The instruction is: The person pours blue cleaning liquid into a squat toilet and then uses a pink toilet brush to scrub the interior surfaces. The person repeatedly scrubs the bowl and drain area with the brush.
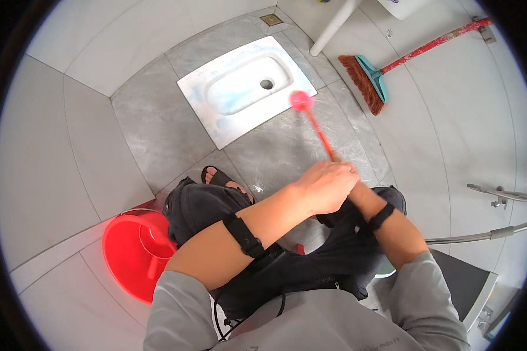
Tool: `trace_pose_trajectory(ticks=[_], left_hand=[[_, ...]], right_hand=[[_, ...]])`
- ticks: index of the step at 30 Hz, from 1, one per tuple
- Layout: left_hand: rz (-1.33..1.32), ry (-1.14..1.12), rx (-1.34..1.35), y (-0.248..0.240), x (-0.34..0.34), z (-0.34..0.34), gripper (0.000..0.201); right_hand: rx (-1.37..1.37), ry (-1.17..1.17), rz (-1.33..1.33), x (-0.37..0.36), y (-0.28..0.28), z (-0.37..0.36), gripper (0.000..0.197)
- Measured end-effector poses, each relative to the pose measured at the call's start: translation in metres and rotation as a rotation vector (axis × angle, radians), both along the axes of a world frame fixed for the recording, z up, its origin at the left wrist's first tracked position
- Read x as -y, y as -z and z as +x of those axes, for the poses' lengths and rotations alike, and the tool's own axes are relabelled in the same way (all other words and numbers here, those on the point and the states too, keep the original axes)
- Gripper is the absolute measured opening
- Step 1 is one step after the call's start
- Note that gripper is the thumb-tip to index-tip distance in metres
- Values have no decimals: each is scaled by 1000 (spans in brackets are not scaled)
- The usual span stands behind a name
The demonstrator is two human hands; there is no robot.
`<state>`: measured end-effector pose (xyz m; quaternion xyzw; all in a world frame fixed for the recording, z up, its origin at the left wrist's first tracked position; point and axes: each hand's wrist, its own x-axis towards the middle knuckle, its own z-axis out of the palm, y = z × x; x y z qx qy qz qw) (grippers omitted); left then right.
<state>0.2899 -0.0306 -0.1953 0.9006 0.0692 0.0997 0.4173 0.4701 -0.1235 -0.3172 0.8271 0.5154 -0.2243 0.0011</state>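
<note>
My left hand (327,184) is closed round the red handle of a toilet brush (319,130), its fingers curled over the grip. Just behind it my right hand (356,181) is also closed at the handle's near end, largely covered by the left. The brush's round pink-red head is raised, blurred, and appears near the right front corner of a white squat toilet (225,131). Pale blue streaks mark the toilet's rim and bowl. Whether the brush head touches the rim I cannot tell.
A red bucket (118,254) with a red dipper (153,241) inside stands at my left. Against the right wall hangs a broom (366,82), near a white pipe (335,28). A metal hose (474,237) runs at right. The grey tiled floor (269,149) has a drain (271,20) at the back.
</note>
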Motion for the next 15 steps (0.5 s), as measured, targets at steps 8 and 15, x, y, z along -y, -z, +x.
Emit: trace_pose_trajectory(ticks=[8,15], left_hand=[[0,-26,49,-9,-1,2,13],[4,-206,142,-16,-22,-11,9]], right_hand=[[-117,-256,57,-56,0,-87,44],[-14,-86,-260,-70,26,-127,42]])
